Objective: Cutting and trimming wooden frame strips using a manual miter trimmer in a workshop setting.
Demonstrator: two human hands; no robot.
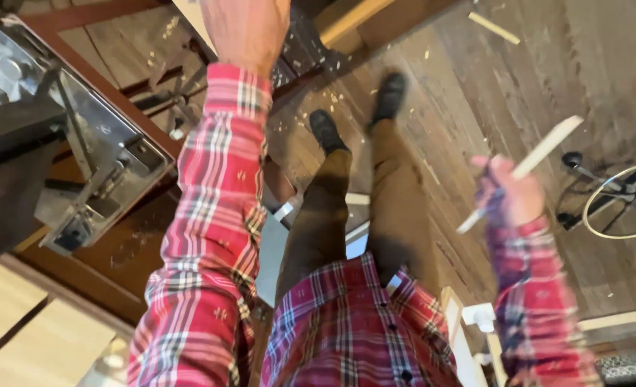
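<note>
While the person stands over the plank floor (475, 107) in a red plaid shirt (347, 337), the right hand (511, 193) is out at about 3 o'clock, closed around a thin pale wood strip (540, 154); the strip angles from roughly 8 o'clock up to 2 o'clock through the fist, with most of its length sticking out the upper side; it's motion-blurred, so I can't say how firm the grip is. The left hand (245, 29) reaches up toward 12 o'clock, near a pale board (189, 21) at the top edge; the fingers run out of view, so I can't tell whether it's open, closed or holding anything. The two hands are well apart.

Over at 9 o'clock there's a metal machine bracket (82, 150) bolted to a dark reddish frame (110, 93); wood chips (332, 79) are scattered on the floor around the black shoes (357, 111); a metal ring on a stand (622, 201) sits at 3 o'clock near the frame edge, and another pale stick (493, 29) lies on the floor at 1 o'clock.

My take on doing this well: a strip that thin will whip and snap if swung by one end, so I'd grip nearer its middle and keep it pointed away from the ring stand; I'd also watch my footing on those chips while reaching overhead.
</note>
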